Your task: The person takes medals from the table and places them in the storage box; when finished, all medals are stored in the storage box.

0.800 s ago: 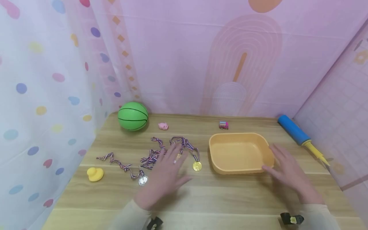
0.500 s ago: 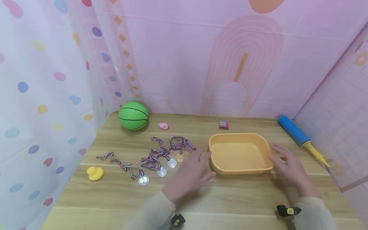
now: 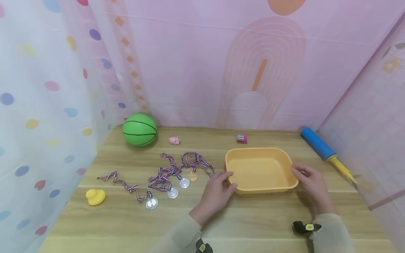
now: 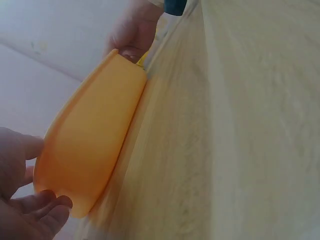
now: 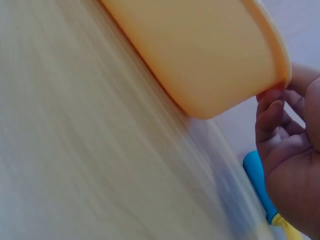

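Note:
An orange plastic basin [image 3: 259, 170] stands on the table with nothing inside. At its left end my left hand [image 3: 216, 196] holds the rim, thumb towards the near corner. My right hand [image 3: 313, 184] pinches the rim at the right end. In the left wrist view, curled fingers [image 4: 52, 205] lie against the basin's end wall [image 4: 90, 145]. Seen from the right wrist, thumb and fingertips [image 5: 270, 115] meet at the basin's rim [image 5: 282, 55]. Left of my left hand lie several medals, among them a silver one [image 3: 184, 183] and a gold one [image 3: 193, 176], on tangled striped ribbons [image 3: 164, 174].
A green ball [image 3: 140, 130], a pink toy pig [image 3: 174, 141] and a small pink toy truck [image 3: 242, 139] stand along the back. A yellow rubber duck [image 3: 95, 197] sits at the left. A blue hand pump [image 3: 317, 143] with a yellow end lies at the right edge.
My left hand has moved right from over the medals to the basin's left end and holds its rim. My right hand has closed on the right rim. The camera view has shifted slightly.

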Available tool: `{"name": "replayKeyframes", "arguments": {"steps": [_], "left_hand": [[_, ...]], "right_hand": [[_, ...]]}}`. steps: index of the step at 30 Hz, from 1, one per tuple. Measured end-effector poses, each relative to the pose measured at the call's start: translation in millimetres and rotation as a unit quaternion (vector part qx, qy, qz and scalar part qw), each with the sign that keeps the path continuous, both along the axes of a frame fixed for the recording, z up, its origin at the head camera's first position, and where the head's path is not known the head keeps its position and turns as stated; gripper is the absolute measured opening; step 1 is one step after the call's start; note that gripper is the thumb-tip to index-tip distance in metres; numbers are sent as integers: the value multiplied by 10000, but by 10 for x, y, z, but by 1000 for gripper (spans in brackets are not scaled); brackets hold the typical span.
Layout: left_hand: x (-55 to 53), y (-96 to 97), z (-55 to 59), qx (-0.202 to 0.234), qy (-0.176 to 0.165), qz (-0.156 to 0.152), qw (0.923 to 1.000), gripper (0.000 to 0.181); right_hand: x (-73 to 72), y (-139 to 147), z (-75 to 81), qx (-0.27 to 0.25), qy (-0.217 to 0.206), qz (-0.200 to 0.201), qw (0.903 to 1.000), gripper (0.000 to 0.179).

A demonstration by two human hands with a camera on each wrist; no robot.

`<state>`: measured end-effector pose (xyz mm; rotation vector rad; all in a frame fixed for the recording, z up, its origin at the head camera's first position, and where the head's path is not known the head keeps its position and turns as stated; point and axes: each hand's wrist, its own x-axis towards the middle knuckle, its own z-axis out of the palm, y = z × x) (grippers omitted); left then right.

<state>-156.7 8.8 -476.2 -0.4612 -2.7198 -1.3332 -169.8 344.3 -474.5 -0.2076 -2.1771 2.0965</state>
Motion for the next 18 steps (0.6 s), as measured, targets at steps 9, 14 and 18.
{"name": "replayKeyframes", "arguments": {"steps": [9, 14, 18], "left_hand": [[-66, -138, 8, 191, 10, 128, 9997, 41], [-116, -195, 9, 268, 153, 213, 9993, 31], [-164, -238, 1, 356, 227, 281, 9987, 25]], "right_hand": [[20, -73, -106, -342, 54, 243, 9991, 11], [6, -105, -131, -454, 208, 315, 9983, 13], [-16, -139, -121, -621, 335, 417, 9966, 15]]}}
